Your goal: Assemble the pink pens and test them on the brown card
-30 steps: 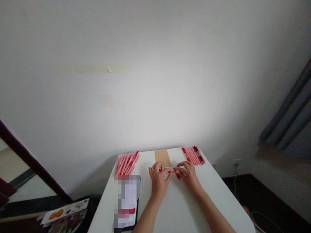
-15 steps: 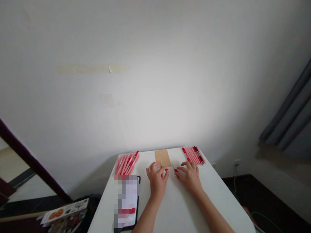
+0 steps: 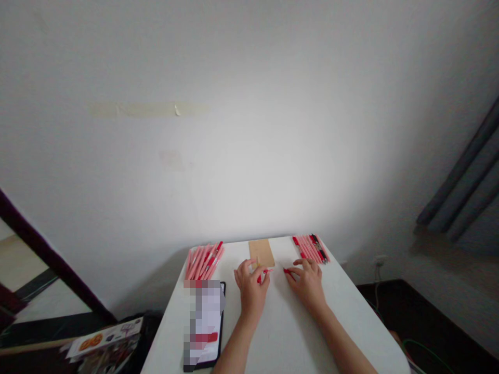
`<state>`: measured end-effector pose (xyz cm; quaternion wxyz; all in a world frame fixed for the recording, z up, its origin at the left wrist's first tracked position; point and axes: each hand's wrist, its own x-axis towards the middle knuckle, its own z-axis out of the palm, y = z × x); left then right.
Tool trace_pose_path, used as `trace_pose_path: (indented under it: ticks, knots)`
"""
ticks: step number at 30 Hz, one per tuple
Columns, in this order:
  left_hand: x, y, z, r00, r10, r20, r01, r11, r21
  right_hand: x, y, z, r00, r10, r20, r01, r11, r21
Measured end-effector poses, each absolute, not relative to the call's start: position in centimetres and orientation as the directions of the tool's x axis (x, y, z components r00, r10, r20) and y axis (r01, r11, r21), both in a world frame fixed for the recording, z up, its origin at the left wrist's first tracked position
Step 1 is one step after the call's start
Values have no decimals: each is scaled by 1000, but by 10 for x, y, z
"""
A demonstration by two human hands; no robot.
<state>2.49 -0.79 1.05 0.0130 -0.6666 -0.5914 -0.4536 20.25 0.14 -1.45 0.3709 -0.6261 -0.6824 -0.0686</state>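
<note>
Over the middle of the white table, my left hand [image 3: 252,293] is closed, pinching a slim red pen part [image 3: 267,271] between thumb and fingers. Against its palm side shows another small red piece [image 3: 259,279]; I cannot tell whether the two are joined. A short red pen piece [image 3: 287,270] is pinched by my right hand [image 3: 309,284], a small gap away from the left hand's part. Just beyond my left fingers lies a brown paper card or notebook [image 3: 262,251]. The fingers partly cover its near edge.
Pink and red pens [image 3: 204,261] lie in a loose pile at the table's back left. A neater row of pink, red and black pens [image 3: 311,249] lies back right. A phone [image 3: 210,322], its screen pixelated, rests at the left. Behind the table rises a wall [image 3: 249,171].
My right hand has shifted slightly to the right with its red piece, widening the gap to the left hand's part. My left hand has hardly moved.
</note>
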Motion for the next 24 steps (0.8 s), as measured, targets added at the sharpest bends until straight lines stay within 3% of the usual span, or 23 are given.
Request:
trace_pose_path:
  ticks: [13,24]
  knots:
    - [23,-7,8,-116,781,614,803,-290,521,209,5,-19,94,758,645,891,225,-394]
    - [23,-9,10,-105,776,622,801,-305,515,212,13,-26,24,679,734,813,415,-410]
